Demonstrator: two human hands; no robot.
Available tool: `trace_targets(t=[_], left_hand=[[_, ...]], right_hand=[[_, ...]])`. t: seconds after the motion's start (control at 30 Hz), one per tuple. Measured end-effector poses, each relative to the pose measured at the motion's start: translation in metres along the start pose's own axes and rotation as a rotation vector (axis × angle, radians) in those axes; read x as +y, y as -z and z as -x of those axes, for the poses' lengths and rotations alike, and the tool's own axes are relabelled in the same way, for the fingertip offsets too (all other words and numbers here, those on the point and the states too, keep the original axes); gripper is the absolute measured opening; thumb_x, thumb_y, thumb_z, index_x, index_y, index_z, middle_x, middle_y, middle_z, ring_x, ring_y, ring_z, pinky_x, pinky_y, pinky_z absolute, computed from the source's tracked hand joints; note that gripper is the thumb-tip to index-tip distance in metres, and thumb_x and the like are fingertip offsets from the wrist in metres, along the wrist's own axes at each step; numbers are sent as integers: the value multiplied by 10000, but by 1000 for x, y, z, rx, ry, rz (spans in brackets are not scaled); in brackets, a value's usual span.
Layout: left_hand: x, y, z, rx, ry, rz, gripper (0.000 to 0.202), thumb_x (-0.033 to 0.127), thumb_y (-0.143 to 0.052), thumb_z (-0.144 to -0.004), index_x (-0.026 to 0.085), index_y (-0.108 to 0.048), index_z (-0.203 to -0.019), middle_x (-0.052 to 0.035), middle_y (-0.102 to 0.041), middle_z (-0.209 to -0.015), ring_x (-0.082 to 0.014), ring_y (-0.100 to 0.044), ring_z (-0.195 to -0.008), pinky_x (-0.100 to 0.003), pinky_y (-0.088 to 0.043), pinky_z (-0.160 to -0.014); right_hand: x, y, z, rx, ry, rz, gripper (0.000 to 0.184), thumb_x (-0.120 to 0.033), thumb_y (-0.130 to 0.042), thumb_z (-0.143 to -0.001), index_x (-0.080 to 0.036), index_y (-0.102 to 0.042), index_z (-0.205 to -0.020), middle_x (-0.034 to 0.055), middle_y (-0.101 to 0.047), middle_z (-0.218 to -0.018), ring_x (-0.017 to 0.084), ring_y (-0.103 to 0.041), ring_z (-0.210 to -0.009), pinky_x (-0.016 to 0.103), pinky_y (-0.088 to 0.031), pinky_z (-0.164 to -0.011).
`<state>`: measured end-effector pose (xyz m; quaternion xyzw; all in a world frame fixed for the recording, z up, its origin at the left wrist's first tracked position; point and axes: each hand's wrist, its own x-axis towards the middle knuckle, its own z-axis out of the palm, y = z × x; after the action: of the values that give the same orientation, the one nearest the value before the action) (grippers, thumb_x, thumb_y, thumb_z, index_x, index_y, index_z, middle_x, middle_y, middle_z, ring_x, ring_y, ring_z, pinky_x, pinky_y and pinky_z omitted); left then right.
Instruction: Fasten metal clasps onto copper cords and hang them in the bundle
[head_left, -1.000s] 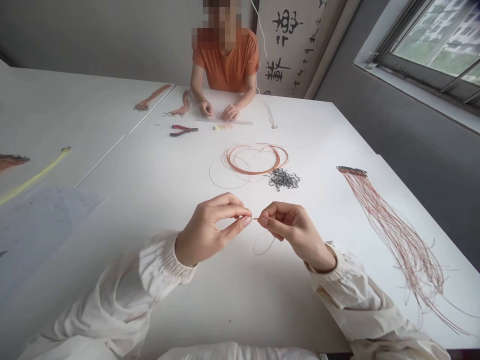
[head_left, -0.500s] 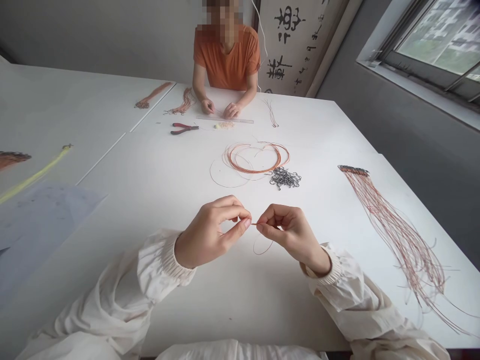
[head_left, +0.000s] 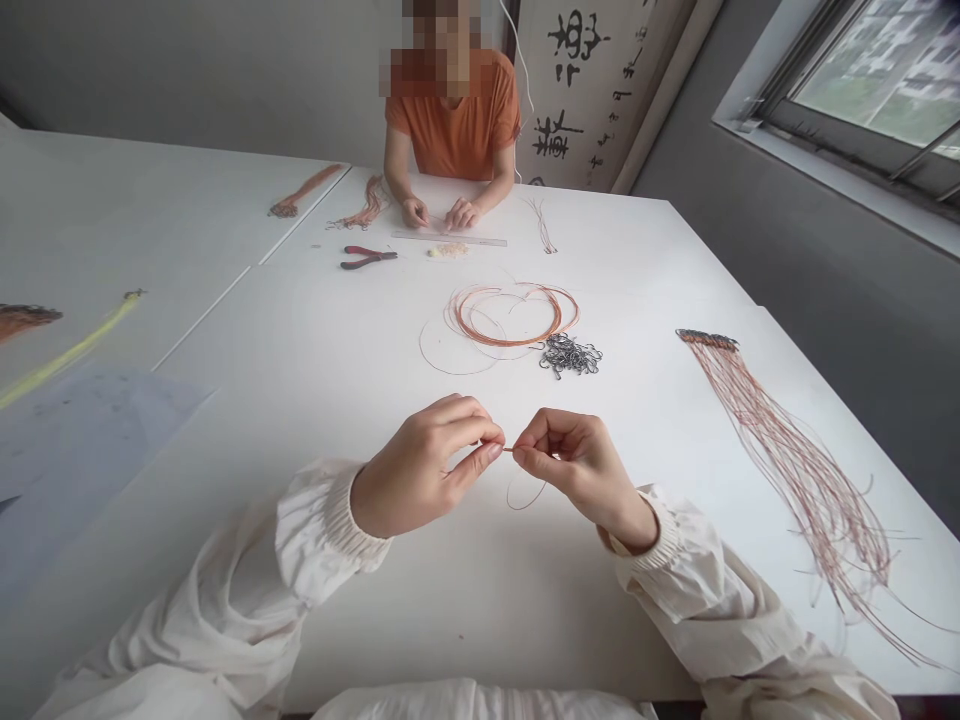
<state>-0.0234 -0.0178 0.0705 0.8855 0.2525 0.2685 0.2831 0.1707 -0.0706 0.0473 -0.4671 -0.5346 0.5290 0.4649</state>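
Both hands pinch one thin copper wire (head_left: 527,494) at frame centre: left hand (head_left: 424,463) and right hand (head_left: 577,462), fingertips nearly touching, its loop hanging below. Beyond lie a wire coil (head_left: 512,314) and metal clips (head_left: 568,356); finished strands (head_left: 787,455) fan out right.

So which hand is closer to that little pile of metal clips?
The right hand. It is right in front of the metal clips, nearer the person. The left hand is farther, off to the left. Both pinch one thin cord.
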Motion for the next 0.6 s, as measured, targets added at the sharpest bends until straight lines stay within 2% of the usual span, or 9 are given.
trace_targets(t=[0.17, 0.33, 0.47, 0.53, 0.6], left_hand=[[3, 0, 1, -45, 91, 44, 141, 156, -480, -941, 164, -588, -849, -37, -567, -830, -163, -525, -793, -293, -443, -716], [8, -5, 1, 41, 146, 112, 149, 159, -478, -939, 168, -565, -818, -36, -566, -836, -153, -528, -775, -279, -445, -703], [9, -5, 0, 57, 186, 139, 146, 174, -493, -941, 167, -578, -822, -30, -575, -820, -144, -533, -757, -269, -443, -679], [8, -4, -1, 61, 175, 149, 137, 179, -507, -940, 167, -585, -828, -22, -581, -798, -137, -534, -738, -264, -446, -669], [7, -3, -1, 105, 131, 150, 62, 178, -544, -925, 169, -603, -911, -21, -599, -810, -135, -547, -740, -267, -460, -685]], right_hand=[[1, -5, 4, 31, 83, 153, 69, -133, -602, -764, -169, -602, -705, -39, -487, -533, 85, -373, -496, 230, -308, -467], [2, -11, 6, 99, 169, 224, 82, -129, -589, -757, -182, -590, -694, -51, -427, -505, 79, -313, -469, 235, -296, -452], [3, -12, 5, 130, 179, 159, 76, -140, -611, -760, -181, -599, -698, -36, -468, -533, 85, -344, -486, 238, -312, -458], [3, -10, 4, 149, 138, 78, 84, -184, -638, -773, -180, -605, -696, -20, -504, -562, 95, -387, -505, 241, -329, -462], [3, -7, 3, 154, 87, -16, 124, -243, -664, -788, -178, -610, -698, -17, -508, -568, 99, -401, -509, 241, -340, -461]])
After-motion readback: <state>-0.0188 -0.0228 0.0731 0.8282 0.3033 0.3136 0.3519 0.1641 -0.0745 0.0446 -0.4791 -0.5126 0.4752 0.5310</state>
